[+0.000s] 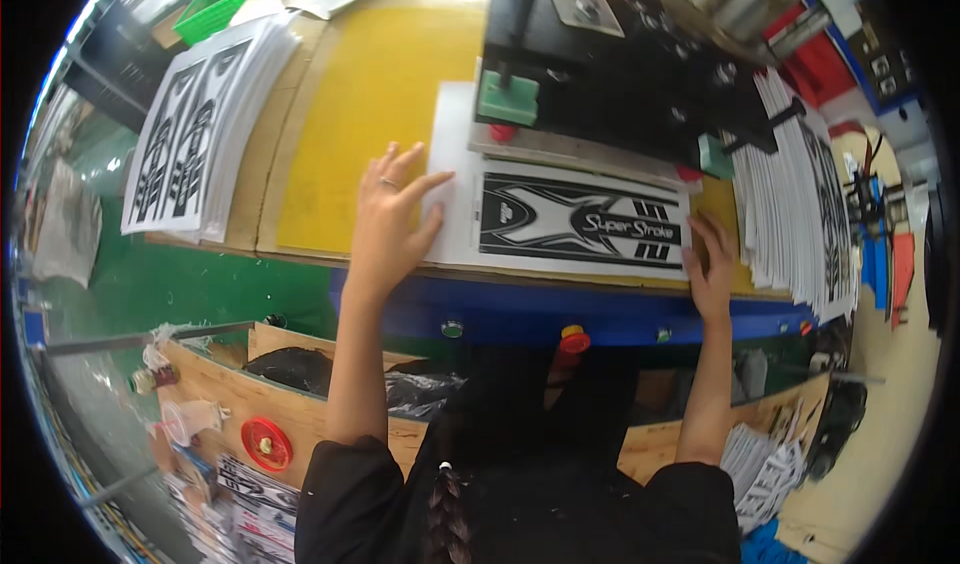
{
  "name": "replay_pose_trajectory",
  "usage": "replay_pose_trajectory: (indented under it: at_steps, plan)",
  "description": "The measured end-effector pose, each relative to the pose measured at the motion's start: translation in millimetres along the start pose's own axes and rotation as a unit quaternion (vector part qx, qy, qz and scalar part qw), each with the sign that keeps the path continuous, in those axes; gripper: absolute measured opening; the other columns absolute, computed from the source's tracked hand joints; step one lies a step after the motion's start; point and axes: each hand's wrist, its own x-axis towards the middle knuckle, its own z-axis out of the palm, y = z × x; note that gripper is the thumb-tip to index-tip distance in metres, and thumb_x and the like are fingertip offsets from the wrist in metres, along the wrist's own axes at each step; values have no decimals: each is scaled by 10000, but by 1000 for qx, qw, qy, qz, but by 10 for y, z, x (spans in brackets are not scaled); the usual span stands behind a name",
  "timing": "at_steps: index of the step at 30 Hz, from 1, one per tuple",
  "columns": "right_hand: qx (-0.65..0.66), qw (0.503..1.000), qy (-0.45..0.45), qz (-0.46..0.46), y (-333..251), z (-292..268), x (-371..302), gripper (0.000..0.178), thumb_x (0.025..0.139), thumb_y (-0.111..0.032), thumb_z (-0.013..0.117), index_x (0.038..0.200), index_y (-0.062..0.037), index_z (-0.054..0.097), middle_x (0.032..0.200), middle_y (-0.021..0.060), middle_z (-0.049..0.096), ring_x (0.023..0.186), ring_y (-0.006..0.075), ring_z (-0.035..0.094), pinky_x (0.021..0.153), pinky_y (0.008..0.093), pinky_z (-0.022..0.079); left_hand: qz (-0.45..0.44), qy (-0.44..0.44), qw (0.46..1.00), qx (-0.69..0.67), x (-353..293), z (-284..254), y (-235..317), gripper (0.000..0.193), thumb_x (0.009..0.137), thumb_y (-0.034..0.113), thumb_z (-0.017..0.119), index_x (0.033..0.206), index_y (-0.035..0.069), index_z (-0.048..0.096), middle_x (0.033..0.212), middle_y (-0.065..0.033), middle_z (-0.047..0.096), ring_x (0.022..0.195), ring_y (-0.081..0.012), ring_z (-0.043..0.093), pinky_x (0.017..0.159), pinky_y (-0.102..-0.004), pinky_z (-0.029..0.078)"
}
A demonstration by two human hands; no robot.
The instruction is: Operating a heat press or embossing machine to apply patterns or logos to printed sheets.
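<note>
A white sheet with a black-and-white graphic print [580,221] lies on the yellow work surface [345,114], its far part under the black press plate [620,84]. My left hand [393,214] is at the sheet's blank left edge, fingers spread, the ring finger wearing a ring. At the opposite end, my right hand [710,261] rests its fingers along the right edge of the print, fingers apart and curved. Neither hand grips anything. Green blocks [508,100] are fixed near the plate's front corners.
Printed sheets [190,139] are stacked at the left, and another tall stack [800,204] stands at the right. Along the blue front panel sit buttons, among them a red-and-yellow knob [573,339]. Wooden bins [290,404] are below. A green basket [220,4] is at the far left.
</note>
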Motion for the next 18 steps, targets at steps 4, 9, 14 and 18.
replay_pose_trajectory:
  at_steps: [4,9,14,18]
  plan:
    - [26,999,-17,21,-59,-48,63,447,868,-182,688,1300,-72,659,1415,176,568,1326,388,510,1143,453,366,-19,-15,1000,-1,14,15,8,384,864,100,687,1228,205,750,1482,-138,556,1443,-408,417,1194,-509,312]
    - [44,999,-18,-4,-53,-83,109,461,850,-171,703,1298,-72,661,1399,175,580,1307,387,524,1120,456,386,-27,-32,999,6,4,16,-9,394,859,71,675,1232,176,747,1485,-148,553,1440,-400,428,1193,-499,318]
    - [8,1000,-13,-25,-10,-76,81,462,865,-211,699,1310,-90,663,1393,158,583,1297,391,527,1105,459,395,-23,-40,998,-37,36,30,-49,428,854,21,620,1244,136,752,1500,-158,542,1460,-390,411,1205,-480,302]
    - [13,1000,-7,-18,-22,-76,88,456,862,-194,690,1308,-105,666,1381,153,596,1292,384,533,1099,452,399,-29,-52,998,-35,39,34,-58,440,861,36,598,1268,120,743,1526,-154,521,1479,-391,386,1216,-479,276]
